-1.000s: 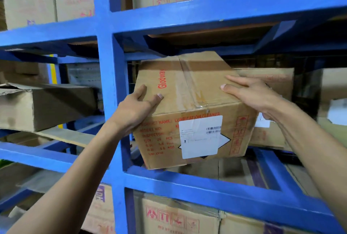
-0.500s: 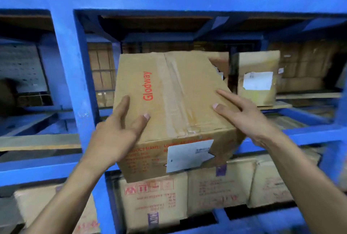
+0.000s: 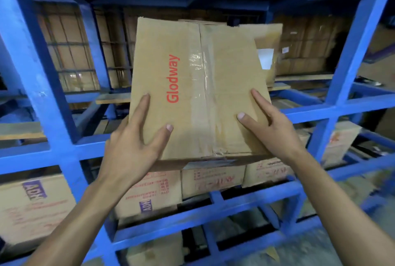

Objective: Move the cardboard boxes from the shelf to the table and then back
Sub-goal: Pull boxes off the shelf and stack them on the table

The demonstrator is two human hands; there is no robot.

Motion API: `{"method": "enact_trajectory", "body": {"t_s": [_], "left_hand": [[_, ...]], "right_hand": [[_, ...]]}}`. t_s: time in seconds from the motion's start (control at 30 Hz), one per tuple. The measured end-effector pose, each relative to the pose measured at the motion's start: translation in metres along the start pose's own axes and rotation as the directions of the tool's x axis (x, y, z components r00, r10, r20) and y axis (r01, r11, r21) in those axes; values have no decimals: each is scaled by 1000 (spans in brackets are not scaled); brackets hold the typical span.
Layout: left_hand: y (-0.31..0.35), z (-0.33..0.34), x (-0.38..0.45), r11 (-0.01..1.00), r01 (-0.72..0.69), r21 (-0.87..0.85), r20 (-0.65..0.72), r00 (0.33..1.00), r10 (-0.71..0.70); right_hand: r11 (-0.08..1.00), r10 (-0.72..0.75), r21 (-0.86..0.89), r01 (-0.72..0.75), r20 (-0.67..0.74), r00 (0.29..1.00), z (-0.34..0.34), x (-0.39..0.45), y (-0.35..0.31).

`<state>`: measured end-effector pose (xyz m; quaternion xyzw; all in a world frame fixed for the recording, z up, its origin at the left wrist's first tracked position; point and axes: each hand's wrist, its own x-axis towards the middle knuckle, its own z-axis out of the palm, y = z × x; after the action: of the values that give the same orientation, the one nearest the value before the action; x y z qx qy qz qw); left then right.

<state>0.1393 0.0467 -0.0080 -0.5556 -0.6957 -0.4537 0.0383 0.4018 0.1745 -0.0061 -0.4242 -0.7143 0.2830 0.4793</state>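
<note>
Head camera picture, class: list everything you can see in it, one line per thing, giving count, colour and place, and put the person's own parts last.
Glodway box: one, brown cardboard with red lettering and clear tape along the top seam, centre, held in front of the rack.
Shelving rack: one, blue metal, fills the frame behind the box.
Box with white label: one, brown, on the shelf right behind the held box.
Printed boxes: several, brown with red and purple print, on the lower shelf; exact count unclear.
Boxes at the back: a stack, brown, dim, upper left; count unclear.
Left hand: one, grips the box's near left corner, thumb on top.
Right hand: one, grips the box's near right side, thumb on top.
</note>
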Motion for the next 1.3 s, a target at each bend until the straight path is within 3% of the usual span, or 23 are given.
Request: {"method": "enact_trajectory", "body": {"t_s": [0.2, 0.3, 0.47, 0.6, 0.77, 0.9, 1.17, 1.3], "left_hand": [[32, 57, 9, 987, -157, -25, 108, 981, 159], [52, 94, 11, 973, -191, -125, 194, 957, 213], [86, 151, 4, 910, -228, -345, 329, 879, 345], [110, 192, -2, 839, -271, -472, 406, 778, 480], [125, 223, -15, 679, -192, -709, 495, 550, 672], [140, 229, -40, 557, -144, -818, 481, 360, 799], [216, 193, -125, 334, 72, -940, 331, -58, 942], [268, 147, -184, 214, 133, -968, 186, -197, 963]], "right_hand": [[996, 42, -71, -58, -212, 976, -54, -38, 31], [982, 99, -120, -143, -318, 943, -88, -63, 38], [906, 202, -225, -358, -515, 833, -134, -113, 44], [815, 259, -240, -527, -663, 703, -148, -159, 39], [643, 281, -205, -738, -833, 476, -131, -220, 5], [524, 260, -128, -842, -917, 301, -101, -273, -33], [358, 84, 145, -922, -989, -123, -49, -376, -140], [284, 6, 317, -905, -944, -329, -28, -423, -209]]}}
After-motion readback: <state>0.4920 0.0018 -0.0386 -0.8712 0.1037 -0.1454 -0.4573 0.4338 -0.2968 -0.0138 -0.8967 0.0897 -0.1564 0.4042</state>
